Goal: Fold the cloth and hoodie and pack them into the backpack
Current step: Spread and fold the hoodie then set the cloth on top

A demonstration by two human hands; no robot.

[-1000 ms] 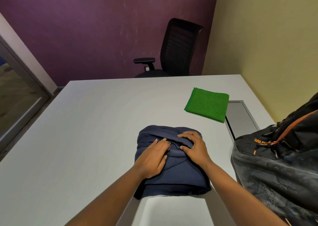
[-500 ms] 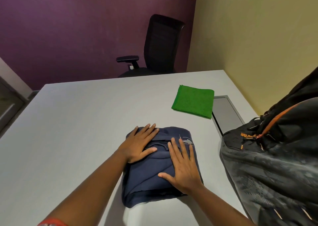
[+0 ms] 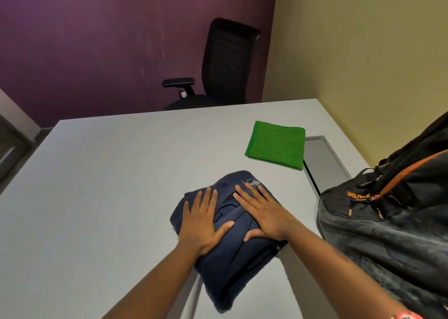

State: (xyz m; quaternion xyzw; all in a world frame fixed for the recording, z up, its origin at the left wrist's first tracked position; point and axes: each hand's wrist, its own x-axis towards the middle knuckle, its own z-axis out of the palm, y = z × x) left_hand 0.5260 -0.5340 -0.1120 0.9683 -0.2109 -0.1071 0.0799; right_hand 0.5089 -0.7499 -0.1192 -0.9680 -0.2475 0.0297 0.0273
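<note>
The navy hoodie [image 3: 232, 267] lies folded into a compact bundle on the white table [image 3: 97, 197], near its front. My left hand [image 3: 202, 224] lies flat on the bundle's left part, fingers spread. My right hand [image 3: 263, 212] presses flat on its right part, fingers apart. Neither hand grips the fabric. The green cloth [image 3: 276, 145] lies folded in a square farther back on the right. The black and grey backpack [image 3: 388, 226] with orange trim stands at the right edge of the table, next to the hoodie.
A grey cable hatch [image 3: 324, 158] is set into the table between the cloth and the backpack. A black office chair [image 3: 225, 66] stands behind the table against the purple wall. A yellow wall runs along the right side.
My hands went from bunching the hoodie's top fold to lying flat on it. The bundle has turned a little, its far end now toward the right.
</note>
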